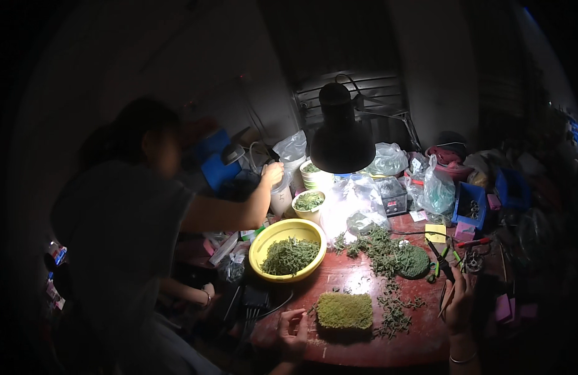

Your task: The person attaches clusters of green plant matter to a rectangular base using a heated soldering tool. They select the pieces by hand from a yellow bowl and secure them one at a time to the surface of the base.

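My left hand (293,332) is at the left edge of a block of yellow-green moss-like material (344,310), its thumb and finger bent together. Anything between these fingertips is too small to name. On the right side of the red table, my right hand (459,302) is closed with the fingers raised. A slim brownish piece shows by its palm, and a black-handled tool (440,259) lies up against its fingertips; which of these it grips I cannot tell. Loose green artificial-looking sprigs (396,312) are scattered between the block and my right hand.
A person (126,219) at the left reaches over a yellow basin (254,253) of green sprigs toward a pale container (281,199). A black desk lamp (342,134) lights the red table (389,353). Plastic bags, cups, a round green mat (414,262) and blue bins (469,203) stand behind.
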Demonstrator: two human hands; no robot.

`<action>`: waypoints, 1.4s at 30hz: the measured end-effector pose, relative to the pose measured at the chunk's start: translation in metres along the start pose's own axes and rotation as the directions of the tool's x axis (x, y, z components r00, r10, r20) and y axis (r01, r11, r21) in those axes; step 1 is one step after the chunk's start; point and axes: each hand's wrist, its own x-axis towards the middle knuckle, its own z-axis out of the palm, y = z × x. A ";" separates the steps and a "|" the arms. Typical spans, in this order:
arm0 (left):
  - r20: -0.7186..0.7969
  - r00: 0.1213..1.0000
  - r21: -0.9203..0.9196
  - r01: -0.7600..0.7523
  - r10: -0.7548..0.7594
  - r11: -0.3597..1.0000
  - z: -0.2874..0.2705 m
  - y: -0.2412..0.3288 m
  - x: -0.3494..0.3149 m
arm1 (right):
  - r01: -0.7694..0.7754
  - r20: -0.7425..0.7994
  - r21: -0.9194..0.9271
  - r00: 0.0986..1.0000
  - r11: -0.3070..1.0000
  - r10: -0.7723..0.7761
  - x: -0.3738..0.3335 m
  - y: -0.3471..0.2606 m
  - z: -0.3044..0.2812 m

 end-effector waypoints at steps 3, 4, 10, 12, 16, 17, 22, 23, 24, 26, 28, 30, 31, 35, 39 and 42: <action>-0.009 1.000 0.031 -0.023 0.023 0.999 0.005 0.004 0.000 | -0.013 0.027 0.005 1.000 1.000 0.013 0.001 -0.001 -0.009; 0.007 0.999 0.025 -0.033 0.033 0.999 0.006 0.004 0.001 | -0.017 0.036 0.017 0.999 1.000 0.016 0.001 -0.002 -0.012; 0.028 1.000 0.137 -0.003 0.000 0.991 -0.002 0.013 -0.001 | -0.048 0.082 0.094 0.996 0.994 0.040 -0.001 -0.011 -0.003; 0.059 0.994 0.138 -0.096 0.089 0.986 0.003 0.014 0.006 | -0.124 0.064 0.125 0.991 0.984 0.116 0.002 -0.013 -0.008; 0.055 0.991 0.132 -0.132 0.126 0.982 0.003 0.015 0.008 | -0.099 0.031 0.134 0.995 0.986 0.095 -0.001 -0.007 0.004; 0.068 0.991 0.099 -0.118 0.111 0.988 0.007 0.012 0.009 | -0.093 0.007 0.144 0.996 0.985 0.093 0.000 -0.004 0.000; 0.070 0.988 0.101 -0.146 0.139 0.984 0.009 0.006 0.006 | -0.062 -0.023 0.123 0.998 0.990 0.066 -0.005 -0.002 -0.006; 0.050 0.987 0.095 -0.154 0.150 0.983 0.011 0.005 0.007 | -0.055 -0.007 0.120 0.998 0.991 0.056 -0.003 -0.003 -0.009; 0.023 0.988 0.109 -0.153 0.151 0.982 0.007 0.006 0.003 | -0.051 0.026 0.133 0.998 0.990 0.048 -0.005 -0.006 -0.009; 0.008 0.986 0.119 -0.165 0.166 0.979 -0.002 0.002 0.004 | -0.046 0.047 0.162 0.998 0.986 0.039 -0.006 -0.013 -0.005; -0.007 0.982 0.090 -0.185 0.186 0.979 0.001 0.001 0.007 | -0.025 0.047 0.157 0.999 0.987 0.018 -0.002 -0.014 -0.007; 0.018 0.988 0.118 -0.157 0.156 0.980 0.002 0.003 0.007 | -0.065 0.054 0.185 0.997 0.981 0.056 -0.004 -0.012 -0.004; 0.027 0.990 0.103 -0.142 0.140 0.985 0.005 0.002 0.008 | -0.061 0.042 0.192 0.998 0.979 0.054 -0.004 -0.008 -0.003; 0.023 0.993 0.124 -0.117 0.115 0.985 0.006 0.002 0.008 | -0.074 0.039 0.182 0.997 0.980 0.068 -0.004 -0.008 -0.002; -0.001 0.998 0.127 -0.058 0.059 0.990 0.010 0.014 0.006 | -0.053 0.040 0.180 0.998 0.982 0.047 -0.004 -0.003 -0.001; 0.001 0.995 0.150 -0.100 0.101 0.984 0.003 0.015 0.004 | -0.066 0.065 0.197 0.996 0.978 0.054 -0.009 -0.005 0.001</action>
